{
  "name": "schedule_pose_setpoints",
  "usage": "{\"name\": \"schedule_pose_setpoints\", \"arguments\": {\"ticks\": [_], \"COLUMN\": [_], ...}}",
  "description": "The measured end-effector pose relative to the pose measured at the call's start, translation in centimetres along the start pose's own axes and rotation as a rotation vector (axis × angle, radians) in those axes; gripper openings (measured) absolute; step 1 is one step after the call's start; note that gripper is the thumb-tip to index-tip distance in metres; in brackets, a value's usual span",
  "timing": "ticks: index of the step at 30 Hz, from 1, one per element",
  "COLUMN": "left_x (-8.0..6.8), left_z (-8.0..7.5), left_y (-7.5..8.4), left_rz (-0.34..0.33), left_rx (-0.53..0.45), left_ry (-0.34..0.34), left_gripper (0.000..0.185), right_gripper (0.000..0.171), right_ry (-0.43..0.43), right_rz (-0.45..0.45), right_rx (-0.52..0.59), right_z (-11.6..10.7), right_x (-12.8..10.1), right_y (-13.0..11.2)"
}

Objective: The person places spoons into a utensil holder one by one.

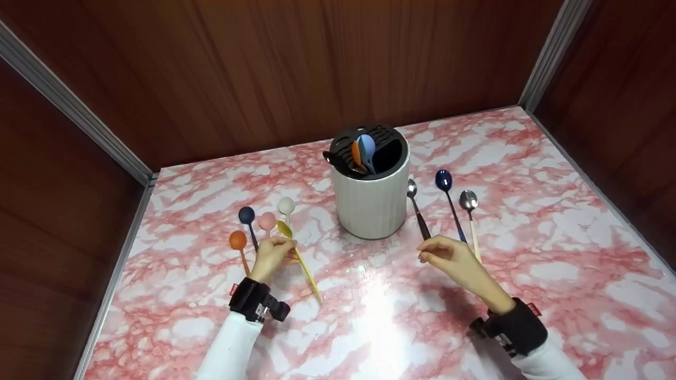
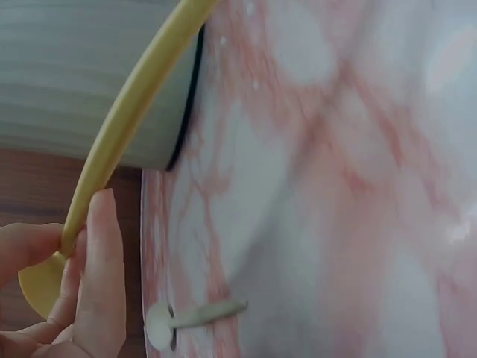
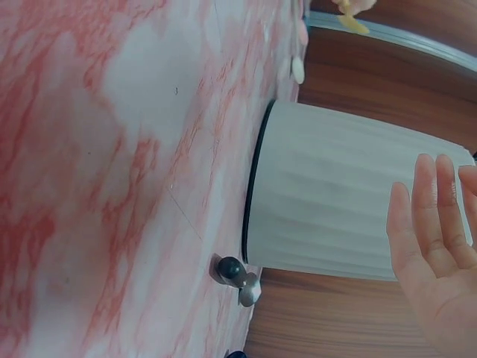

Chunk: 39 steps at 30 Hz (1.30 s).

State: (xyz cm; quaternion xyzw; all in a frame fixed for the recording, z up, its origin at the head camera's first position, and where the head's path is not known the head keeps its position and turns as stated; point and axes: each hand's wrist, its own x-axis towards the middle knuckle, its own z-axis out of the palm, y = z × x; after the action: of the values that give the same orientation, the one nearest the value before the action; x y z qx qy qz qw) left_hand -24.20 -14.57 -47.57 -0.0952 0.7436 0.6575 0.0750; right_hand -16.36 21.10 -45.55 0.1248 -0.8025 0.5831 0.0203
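Yellow spoon [image 1: 299, 255] sits pinched in the left hand [image 1: 270, 257], while the right hand [image 1: 455, 259] pinches a dark-handled spoon [image 1: 418, 211].

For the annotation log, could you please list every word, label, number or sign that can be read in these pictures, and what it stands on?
No text is legible in any view.
Left wrist strap: a small red tag, its print too small to read.
Right wrist strap: a small red tag, likewise unreadable.
White utensil holder, the spoons and the marble tabletop: no lettering visible.
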Motion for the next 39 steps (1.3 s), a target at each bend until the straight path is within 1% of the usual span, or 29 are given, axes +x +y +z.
{"name": "schedule_pose_setpoints", "arguments": {"ticks": [6,11,14,19,25,32,35,39], "left_x": [-1.0,-2.0,-2.7,-3.6,-4.6,-5.2,-5.5,-5.8], "left_z": [1.1,2.2,2.9,4.2,5.5,6.3,6.7,7.2], "left_y": [0.4,0.7,0.9,1.4,2.0,1.8,2.0,2.2], "left_rz": [0.02,0.028,0.047,0.064,0.077,0.13,0.124,0.095], "left_rx": [-0.114,-0.194,-0.228,-0.28,-0.338,-0.391,-0.397,-0.404], "left_ry": [-0.055,-0.061,-0.065,-0.089,-0.112,-0.142,-0.144,-0.136], "left_gripper": [0.022,0.02,0.016,0.012,0.009,0.015,0.009,0.004], "right_gripper": [0.017,0.017,0.019,0.02,0.022,0.025,0.026,0.026], "right_ry": [-0.008,-0.025,-0.04,-0.072,-0.145,-0.225,-0.268,-0.31], "right_rz": [-0.016,-0.007,-0.003,0.005,0.038,0.027,0.031,0.04], "right_rx": [0.016,0.018,0.022,-0.001,-0.007,-0.024,-0.041,-0.06], "right_z": [0.2,0.5,0.8,1.6,2.9,4.2,4.7,5.2], "right_x": [0.0,0.2,0.3,0.5,0.8,1.1,1.3,1.4], "right_y": [0.1,0.2,0.1,-0.3,-0.8,-1.5,-1.6,-1.8]}}
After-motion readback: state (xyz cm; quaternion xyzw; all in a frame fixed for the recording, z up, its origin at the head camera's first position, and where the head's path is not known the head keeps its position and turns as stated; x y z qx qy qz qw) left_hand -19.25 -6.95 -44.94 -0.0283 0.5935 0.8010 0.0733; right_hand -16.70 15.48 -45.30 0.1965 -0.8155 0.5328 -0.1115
